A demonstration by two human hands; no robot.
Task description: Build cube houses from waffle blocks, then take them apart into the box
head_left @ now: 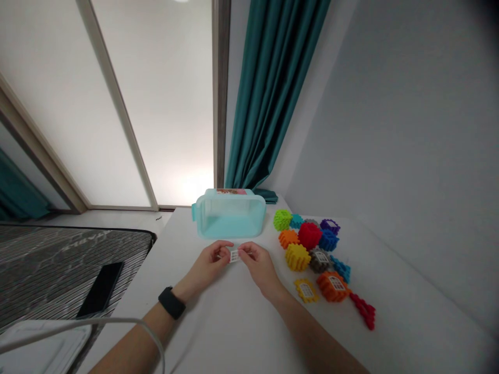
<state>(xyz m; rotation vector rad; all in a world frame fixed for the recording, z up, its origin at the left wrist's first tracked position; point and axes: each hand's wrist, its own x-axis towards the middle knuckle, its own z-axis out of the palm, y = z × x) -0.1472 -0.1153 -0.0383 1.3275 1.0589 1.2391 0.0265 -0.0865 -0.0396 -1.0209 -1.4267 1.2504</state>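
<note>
My left hand point(210, 261) and my right hand point(259, 265) meet over the white table point(234, 322), both pinching a small white grid-patterned piece point(234, 255) between thumb and fingers. A black watch point(171, 302) is on my left wrist. Just beyond the hands stands a light blue plastic box point(230, 214), lying on its side with its opening toward me. To the right of my right hand lies a cluster of several colourful bristle blocks point(312, 244): green, red, orange, yellow, blue, purple, grey. Nearest that hand are a yellow block point(297, 257) and a yellow window frame piece point(306, 290).
A red flat piece point(364, 310) lies at the cluster's near end. Left of the table is a striped bed point(58, 259) with a black phone point(100, 296) on it. A white cable point(97, 324) crosses the lower left. Teal curtain point(268, 93) and grey wall stand behind.
</note>
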